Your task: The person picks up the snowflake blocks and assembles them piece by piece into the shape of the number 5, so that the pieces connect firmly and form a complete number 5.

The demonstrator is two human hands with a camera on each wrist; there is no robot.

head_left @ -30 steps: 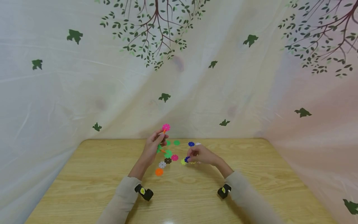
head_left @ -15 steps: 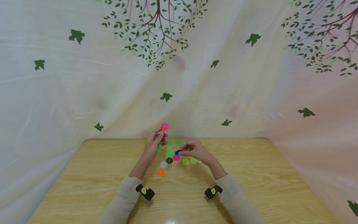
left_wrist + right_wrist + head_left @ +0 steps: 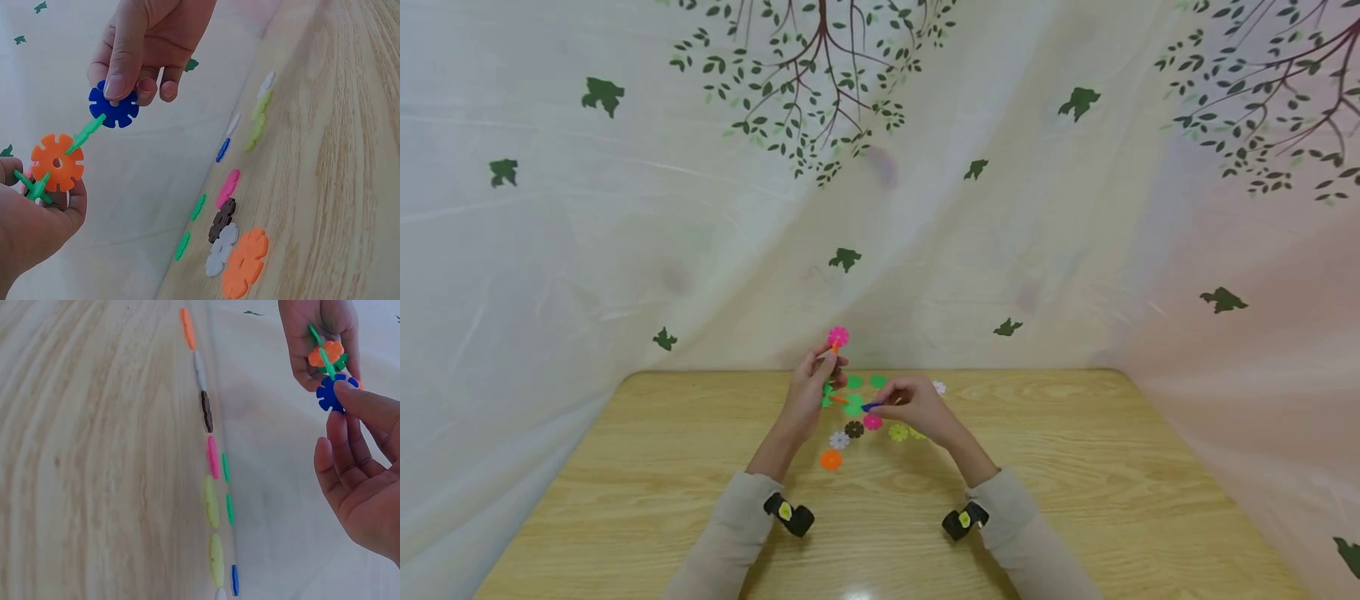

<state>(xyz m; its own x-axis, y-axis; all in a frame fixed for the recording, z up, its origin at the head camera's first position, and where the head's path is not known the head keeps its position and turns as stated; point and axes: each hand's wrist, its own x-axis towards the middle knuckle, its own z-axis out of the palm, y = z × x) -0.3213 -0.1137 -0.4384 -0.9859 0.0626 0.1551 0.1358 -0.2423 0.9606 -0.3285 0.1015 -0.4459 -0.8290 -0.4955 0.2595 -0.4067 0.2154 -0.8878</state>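
My left hand holds a chain of notched, flower-shaped interlocking discs. A pink disc stands at its top; an orange disc and a green disc stick out toward the right. Other green pieces of the chain are partly hidden by the left fingers. Between thumb and fingers, my right hand pinches a blue disc. In both wrist views the blue disc's edge meets the outer end of the green disc, the two set crosswise. The chain is held up above the table.
Loose discs lie flat on the wooden table: orange, white, brown, pink, yellow and green, plus a blue one. A printed curtain hangs behind the table's far edge.
My right hand has moved left with the blue disc, from beside the yellow discs up to the green disc of the chain. My left hand has stayed nearly still, keeping its hold.
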